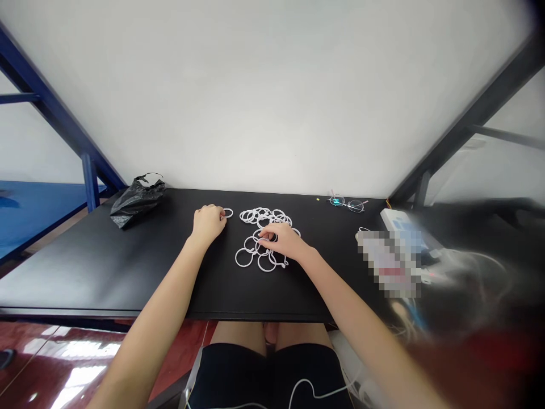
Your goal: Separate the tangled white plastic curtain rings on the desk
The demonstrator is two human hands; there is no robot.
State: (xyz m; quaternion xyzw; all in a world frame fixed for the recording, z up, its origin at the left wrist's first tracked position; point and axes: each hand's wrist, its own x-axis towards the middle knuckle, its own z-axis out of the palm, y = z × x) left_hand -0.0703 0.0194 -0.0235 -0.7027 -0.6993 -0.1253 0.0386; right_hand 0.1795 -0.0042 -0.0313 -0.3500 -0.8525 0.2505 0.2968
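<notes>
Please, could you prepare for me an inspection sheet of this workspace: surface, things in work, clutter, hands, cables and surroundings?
Surface: black table, flat; right end blurred.
Job's things: white rings, many overlapping; one separate ring to their left.
Clutter: black plastic bag at left; glasses and white box at right.
Hands: left hand, fingers at the separate ring; right hand over the overlapping rings; grips unclear.
Cables: white cable above the lap; far right too blurred to tell.
Surroundings: pale wall, blue frame, red floor.
</notes>
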